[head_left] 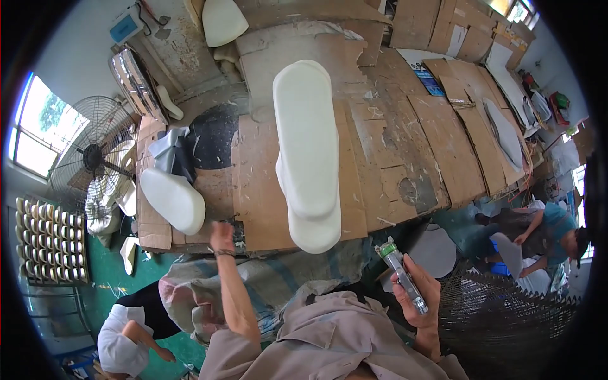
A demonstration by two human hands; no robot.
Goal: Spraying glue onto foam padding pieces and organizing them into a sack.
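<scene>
The right hand [427,294] is closed around a silver hand tool [406,280] with a green collar. The tool lies between the thumb and the fingers; its head sticks out past them, pointing up and to the left, and its rear end angles down to the right. It is held in front of the person's body, just beyond the near edge of the cardboard-covered worktable [256,209].

The left hand [222,237] is at that same edge, well apart from the tool. Its fingers are foreshortened and slightly blurred, so I cannot tell how wide they are spread or whether they touch the table.

Between the two hands and farther up, a long cream foam pad [305,133] lies lengthwise away from the person. A second foam pad [315,242] shows beneath it, its rounded end jutting out toward the person. Both are clear of the fingers of either hand, with the tool's head to the right of the lower pad's near end.

A separate oval foam pad [172,201] rests on the table's left side, just beside the left hand's fingers but seemingly apart from them. Behind it sits a dark grey folded piece [180,155].
</scene>
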